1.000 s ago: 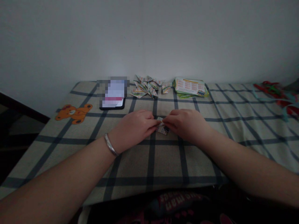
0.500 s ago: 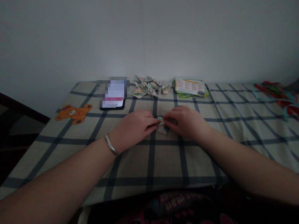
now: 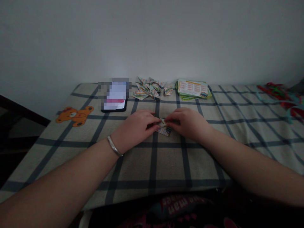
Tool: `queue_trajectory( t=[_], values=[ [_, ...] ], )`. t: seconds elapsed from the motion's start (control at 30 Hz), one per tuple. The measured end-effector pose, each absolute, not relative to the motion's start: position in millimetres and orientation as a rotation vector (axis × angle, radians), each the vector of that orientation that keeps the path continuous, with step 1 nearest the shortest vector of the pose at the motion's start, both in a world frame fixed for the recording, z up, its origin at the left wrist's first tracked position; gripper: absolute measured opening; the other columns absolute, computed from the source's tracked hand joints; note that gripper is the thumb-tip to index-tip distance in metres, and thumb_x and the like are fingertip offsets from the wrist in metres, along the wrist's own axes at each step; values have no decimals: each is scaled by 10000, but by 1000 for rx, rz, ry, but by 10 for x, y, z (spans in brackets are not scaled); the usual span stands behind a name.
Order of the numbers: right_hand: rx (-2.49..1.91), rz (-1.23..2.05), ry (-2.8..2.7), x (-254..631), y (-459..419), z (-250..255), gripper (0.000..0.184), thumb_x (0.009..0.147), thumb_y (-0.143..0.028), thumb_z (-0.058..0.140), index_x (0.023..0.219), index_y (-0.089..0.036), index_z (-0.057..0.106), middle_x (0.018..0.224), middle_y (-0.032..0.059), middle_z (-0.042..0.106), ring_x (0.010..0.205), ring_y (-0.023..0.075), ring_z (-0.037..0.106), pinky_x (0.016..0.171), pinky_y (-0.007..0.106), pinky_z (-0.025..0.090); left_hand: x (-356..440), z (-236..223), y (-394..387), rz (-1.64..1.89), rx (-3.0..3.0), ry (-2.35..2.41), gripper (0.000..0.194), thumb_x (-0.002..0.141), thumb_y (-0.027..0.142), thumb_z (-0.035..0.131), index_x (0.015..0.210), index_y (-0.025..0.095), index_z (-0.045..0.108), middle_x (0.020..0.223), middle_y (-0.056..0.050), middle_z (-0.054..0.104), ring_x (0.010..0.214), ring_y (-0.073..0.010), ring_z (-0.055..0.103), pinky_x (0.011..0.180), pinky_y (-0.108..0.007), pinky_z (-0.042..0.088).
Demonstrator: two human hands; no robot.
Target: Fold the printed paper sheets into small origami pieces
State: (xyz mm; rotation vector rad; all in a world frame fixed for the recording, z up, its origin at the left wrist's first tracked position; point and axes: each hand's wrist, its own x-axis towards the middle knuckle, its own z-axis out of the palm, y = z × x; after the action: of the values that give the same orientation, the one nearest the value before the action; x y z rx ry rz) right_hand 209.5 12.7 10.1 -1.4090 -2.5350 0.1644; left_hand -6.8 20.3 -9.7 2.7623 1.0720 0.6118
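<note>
A small folded piece of printed paper (image 3: pixel 164 130) lies on the checked cloth between my hands. My left hand (image 3: pixel 140 126), with a silver bangle at its wrist, pinches the paper's left edge between thumb and fingers. From the other side, my right hand (image 3: pixel 188 125) grips the upper right part of the same paper, its fingertips close to those of the left. Parts of the paper are hidden under the fingers. Beyond the hands lies a heap of folded paper pieces (image 3: pixel 148 88) with similar print.
A stack of printed leaflets (image 3: pixel 193 88) sits by the wall, right of the heap. A phone (image 3: pixel 115 96) with a lit, blurred screen and an orange bear cutout (image 3: pixel 74 116) lie at left. Red and pale blue ribbons (image 3: pixel 277 91) lie at far right on the tablecloth (image 3: pixel 133 177).
My left hand's fingers have shifted slightly left along the paper. My right hand has barely moved, and both still hold the paper. Everything else lies as before.
</note>
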Motion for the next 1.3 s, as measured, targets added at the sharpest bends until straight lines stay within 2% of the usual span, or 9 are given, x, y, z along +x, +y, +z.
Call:
queue_trajectory(
  t=[0.13,0.33,0.67,0.93,1.3],
  values=[
    [-1438,236,-2511,2105,161,90,203,858,-307,607,994,-260,750,925,31,721,845,184,640,755,298,453,-39,-92,180,615,2761,1106,221,905,310,602,1065,182,686,1045,-66,683,1054,-225,596,943,-392,475],
    [-1444,265,-2478,2109,183,83,182,834,-295,628,963,-258,751,860,18,716,772,166,625,690,285,437,-37,-45,131,547,2869,1053,157,925,249,558,965,189,697,948,-44,654,902,-189,599,820,-331,476],
    [-1469,260,-2455,2093,167,80,165,823,-306,620,912,-246,746,851,19,697,738,155,604,660,277,422,-111,-26,146,467,2930,952,226,939,237,537,1111,249,684,1005,-27,673,933,-191,618,811,-325,485],
    [-1454,276,-2459,2084,166,71,161,818,-286,616,912,-230,735,847,27,679,727,149,590,662,271,411,-46,27,58,357,3106,1048,176,938,263,543,1018,239,698,930,-26,673,834,-210,628,681,-329,473],
    [-1442,254,-2484,2084,160,56,168,833,-289,591,924,-215,712,869,37,665,770,167,597,686,281,413,5,68,18,213,3152,1031,189,937,201,523,1064,209,663,1044,-41,652,971,-240,611,786,-377,521]
  ],
)
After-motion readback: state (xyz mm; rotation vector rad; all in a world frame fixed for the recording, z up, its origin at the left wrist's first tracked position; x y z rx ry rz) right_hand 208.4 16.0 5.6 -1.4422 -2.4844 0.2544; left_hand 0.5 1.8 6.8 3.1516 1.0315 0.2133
